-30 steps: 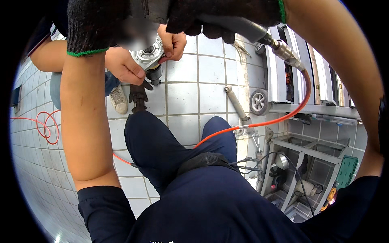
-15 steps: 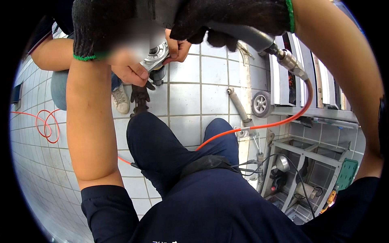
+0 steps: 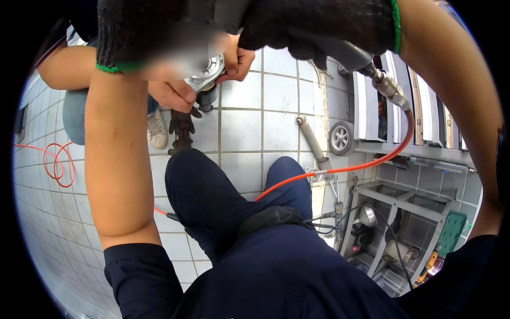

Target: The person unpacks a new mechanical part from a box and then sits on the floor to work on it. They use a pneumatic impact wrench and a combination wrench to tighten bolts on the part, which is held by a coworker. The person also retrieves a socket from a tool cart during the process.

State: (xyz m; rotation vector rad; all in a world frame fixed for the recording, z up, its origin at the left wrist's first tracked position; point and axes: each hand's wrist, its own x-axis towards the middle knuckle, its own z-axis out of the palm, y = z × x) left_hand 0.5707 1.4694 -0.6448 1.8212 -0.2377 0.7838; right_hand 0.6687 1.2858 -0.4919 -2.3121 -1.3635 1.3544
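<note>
At the upper edge, my right hand (image 3: 319, 26), in a black knit glove with a green cuff, is closed round the grey grip of an air tool (image 3: 350, 56). A metal coupling (image 3: 390, 87) joins the tool to an orange air hose (image 3: 366, 164). My left hand (image 3: 133, 34), gloved alike, is raised at the upper left, its fingers hidden by blur and the picture's edge. Just below it, a co-worker's bare hands (image 3: 175, 94) hold a round silver metal mount (image 3: 210, 72). Under the mount a dark cylindrical part (image 3: 207, 98) shows.
A grey shock absorber (image 3: 311, 138) lies on the tiled floor (image 3: 241, 135). At right stand a wheeled cabinet (image 3: 414, 146) and a grey metal frame (image 3: 393, 212) with parts inside. A dark glove (image 3: 182, 125) and a co-worker's shoe (image 3: 156, 130) are left of centre.
My right hand has shifted slightly right with the air tool. The co-worker's hands and the mount have moved a little right in the picture.
</note>
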